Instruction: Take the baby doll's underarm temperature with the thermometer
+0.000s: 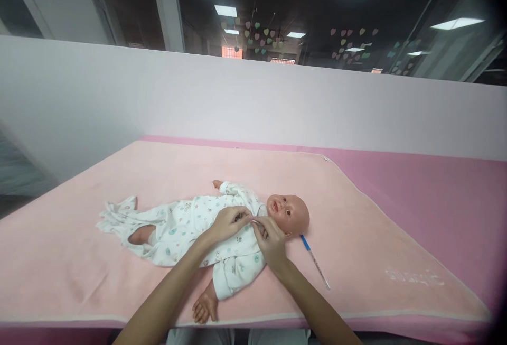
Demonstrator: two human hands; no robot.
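Observation:
A baby doll [288, 212] lies on its back on a light pink blanket [119, 186], head to the right. It wears a white patterned romper [186, 223] that hangs loose at the legs. My left hand [227, 222] rests on the doll's chest with its fingers pinched on the romper's front near the collar. My right hand [271, 242] meets it from the right, fingers also pinched on the romper's neckline below the doll's chin. A thin thermometer with a blue end [314, 260] lies on the blanket just right of my right hand.
The blanket covers a darker pink table top [435, 186] that runs along a pale wall [119, 91]. Above the wall is a dark glass pane with paper hearts [261, 36]. The blanket's front edge [396, 314] is close to my body.

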